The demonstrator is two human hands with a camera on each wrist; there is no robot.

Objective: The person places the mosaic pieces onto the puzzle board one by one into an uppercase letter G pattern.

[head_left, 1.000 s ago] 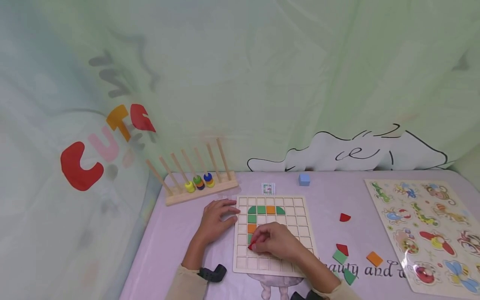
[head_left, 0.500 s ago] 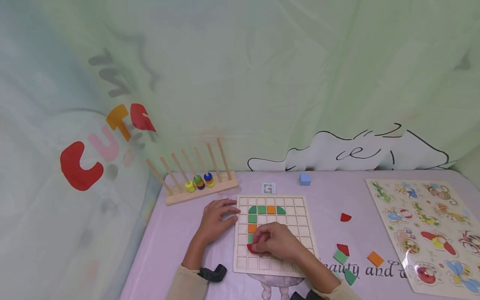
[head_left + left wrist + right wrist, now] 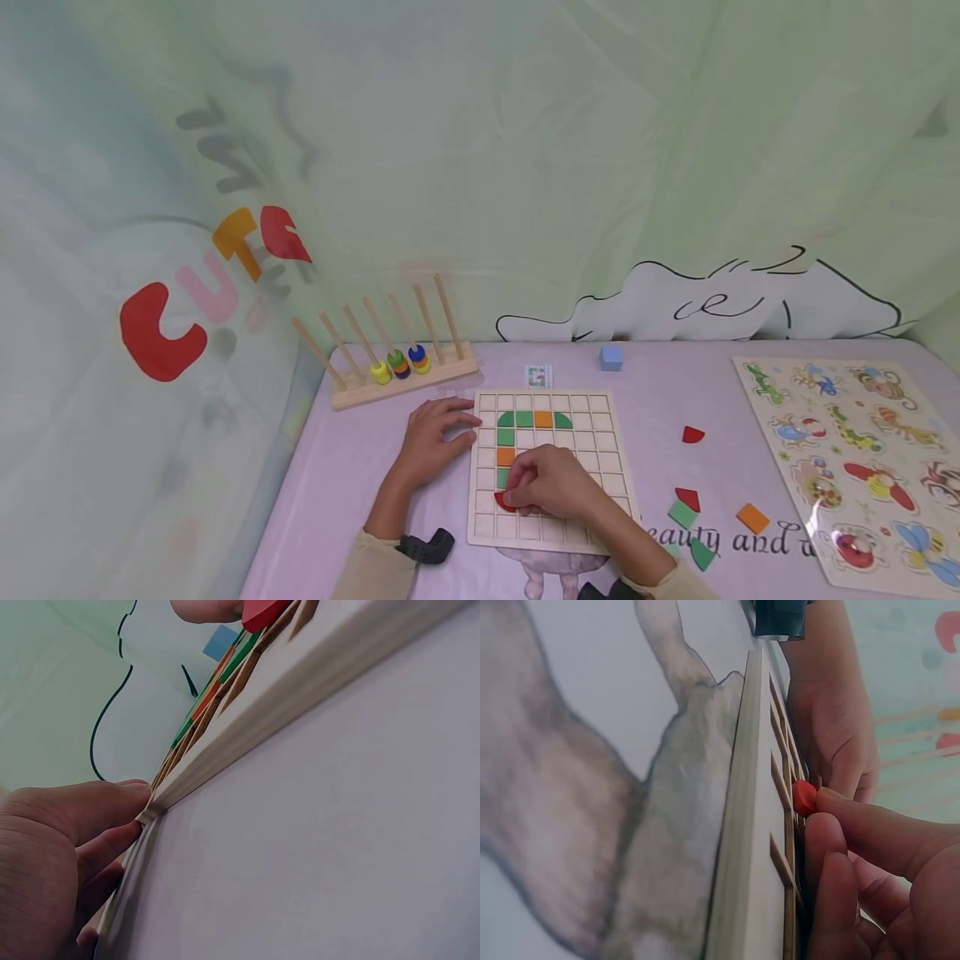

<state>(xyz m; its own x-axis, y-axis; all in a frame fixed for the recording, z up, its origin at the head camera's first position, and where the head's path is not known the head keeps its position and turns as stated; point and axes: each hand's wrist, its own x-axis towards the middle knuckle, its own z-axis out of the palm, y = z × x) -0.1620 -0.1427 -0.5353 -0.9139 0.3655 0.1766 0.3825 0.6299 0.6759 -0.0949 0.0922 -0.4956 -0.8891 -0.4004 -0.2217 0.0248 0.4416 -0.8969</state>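
Note:
A wooden grid board [image 3: 600,433] lies on the lilac table, with green and orange tiles [image 3: 524,419] set in its upper left cells. My right hand [image 3: 551,483] rests on the board and pinches a red piece [image 3: 502,501] at a cell in the left column; the red piece [image 3: 804,798] shows at my fingertips in the right wrist view. My left hand [image 3: 431,442] lies flat on the table, its fingers [image 3: 112,806] touching the board's left edge [image 3: 247,727].
Loose red, green and orange pieces [image 3: 686,500] lie right of the board. An animal peg puzzle [image 3: 855,458] sits at the far right. A peg rack with coloured rings [image 3: 397,362], a small card [image 3: 537,377] and a blue cube [image 3: 611,358] stand behind.
My right hand has shifted slightly, lowering the red piece onto the board's left column. The left hand has stayed put.

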